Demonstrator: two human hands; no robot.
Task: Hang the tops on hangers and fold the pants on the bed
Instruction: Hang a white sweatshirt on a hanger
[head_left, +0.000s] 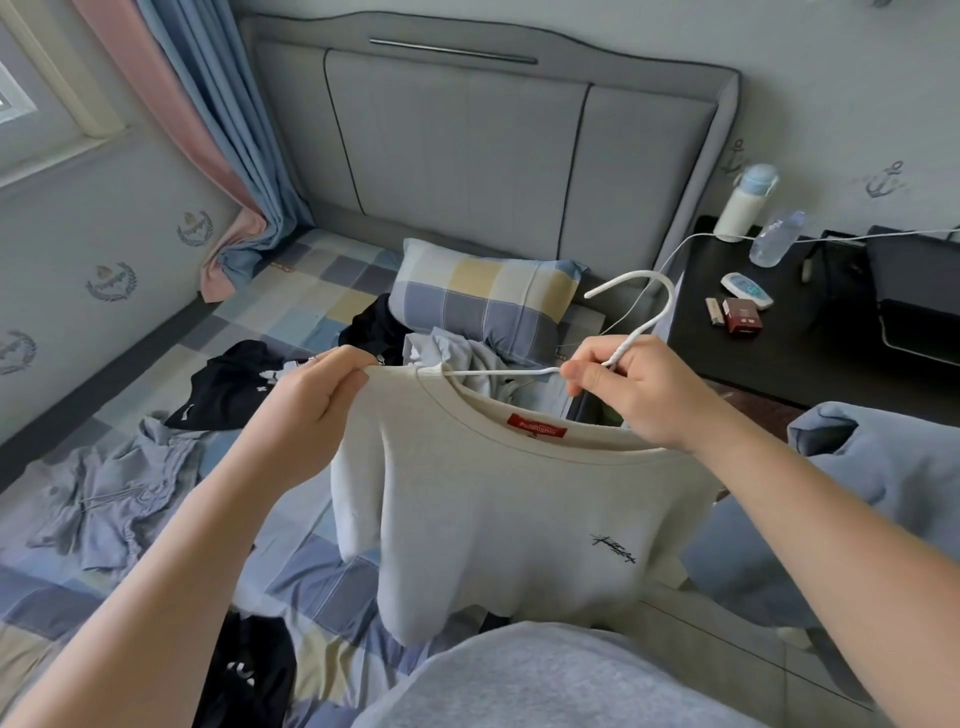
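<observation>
I hold a cream sweatshirt (519, 519) with a red neck label up in front of me, over the checked bed (291, 312). A white hanger (639, 317) sits partly inside its collar, hook sticking up to the right. My left hand (311, 400) pinches the left shoulder of the sweatshirt over the hanger's end. My right hand (639, 389) grips the hanger's neck and the collar's right side. A grey-blue garment (114, 499) lies crumpled at the left, a black one (234, 384) beyond it, another black one (249, 675) near me.
A checked pillow (488, 301) and a heap of pale clothes (457, 358) lie by the grey headboard (467, 156). A black nightstand (789, 332) at the right carries bottles, a cable and small boxes. A blue duvet (883, 493) bulges at the right.
</observation>
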